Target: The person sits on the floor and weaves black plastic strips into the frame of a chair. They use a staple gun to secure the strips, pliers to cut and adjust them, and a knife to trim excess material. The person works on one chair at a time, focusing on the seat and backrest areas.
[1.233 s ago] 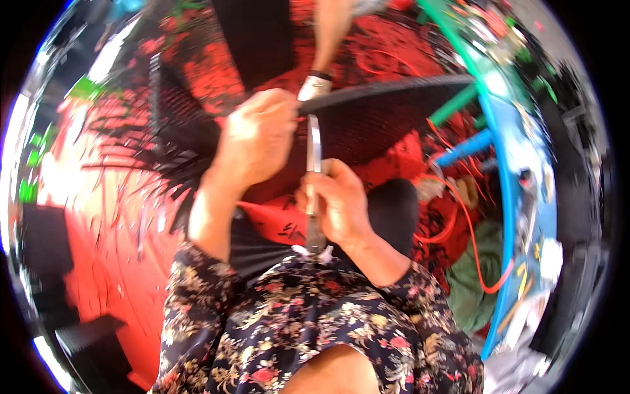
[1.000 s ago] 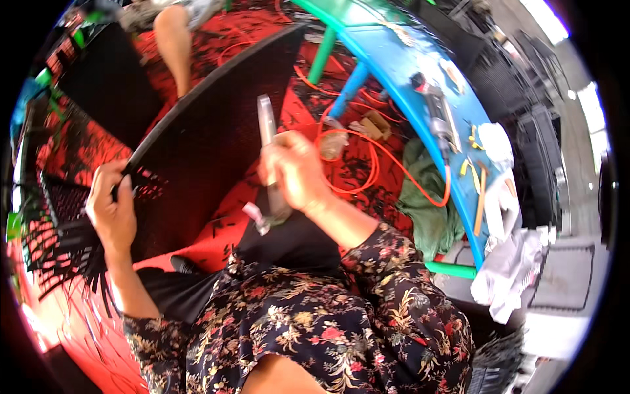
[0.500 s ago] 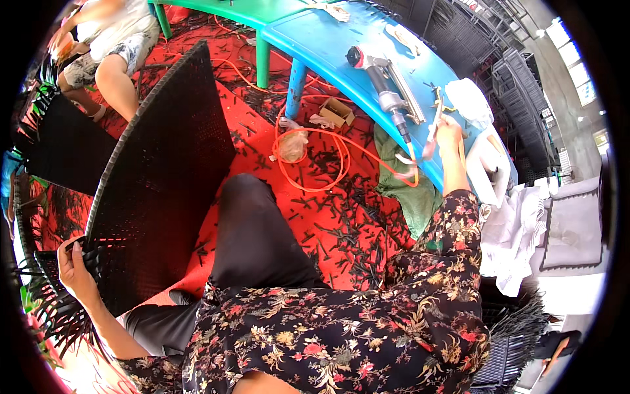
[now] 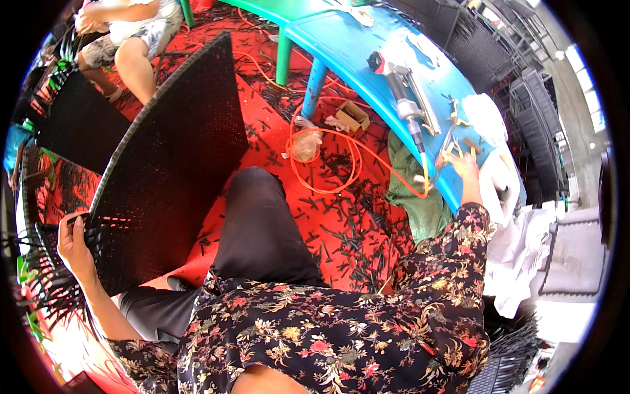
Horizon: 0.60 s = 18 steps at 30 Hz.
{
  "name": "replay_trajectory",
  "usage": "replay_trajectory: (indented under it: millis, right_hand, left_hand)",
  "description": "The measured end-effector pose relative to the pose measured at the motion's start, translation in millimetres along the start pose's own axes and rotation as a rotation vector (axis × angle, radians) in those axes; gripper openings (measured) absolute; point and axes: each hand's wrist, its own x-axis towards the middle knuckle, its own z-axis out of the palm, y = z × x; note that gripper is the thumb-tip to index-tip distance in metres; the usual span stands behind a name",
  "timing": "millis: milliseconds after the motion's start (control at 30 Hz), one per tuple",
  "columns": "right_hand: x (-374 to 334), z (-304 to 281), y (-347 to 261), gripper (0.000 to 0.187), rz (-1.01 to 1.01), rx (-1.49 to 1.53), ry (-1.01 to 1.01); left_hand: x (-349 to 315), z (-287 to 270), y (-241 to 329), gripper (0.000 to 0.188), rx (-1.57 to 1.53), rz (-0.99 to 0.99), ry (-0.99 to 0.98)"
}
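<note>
A large curved panel of black woven strips [image 4: 177, 131] stands tilted at my left, with loose strip ends fringing its near lower side. My left hand [image 4: 75, 246] is closed on its pale-edged rim, beside the fringe. Over the near edge of the blue table [image 4: 341, 46], my right hand [image 4: 464, 165] has its fingers apart, close to a small hand tool [image 4: 448, 139] with dark, slim parts. A short brown handle or stick [image 4: 471, 146] lies by the fingertips. Just beyond is another small metal tool [image 4: 454, 110]. An air stapler [image 4: 403, 98] rests on the table to the left.
An orange hose [image 4: 357, 164] loops from the stapler over the red floor, which is strewn with black offcuts. A small cardboard box [image 4: 353, 117], a plastic bag [image 4: 306, 144] and a green sack [image 4: 413, 190] are there. Another person [image 4: 134, 62] sits at far left.
My right hand has come down at the table's edge, and its fingers have spread off the tool it held. My left hand keeps its grip on the panel. The view has shifted slightly.
</note>
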Motion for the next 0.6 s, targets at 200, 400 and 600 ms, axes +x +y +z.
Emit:
replay_trajectory:
  millis: [200,400,600]
  right_hand:
    - [47,24,41,0.069,-0.059,0.431,0.240]
    - [-2,-8,-30,0.038,-0.492,1.214,0.187]
    - [-114,-19,-211,0.042,-1.275,0.865,0.102]
  left_hand:
    - [-8,2,-4,0.012,-0.055,-0.036,-0.031]
    - [-6,22,30,0.017,0.147,-0.010,0.031]
    - [-8,26,30,0.013,-0.134,-0.032,0.070]
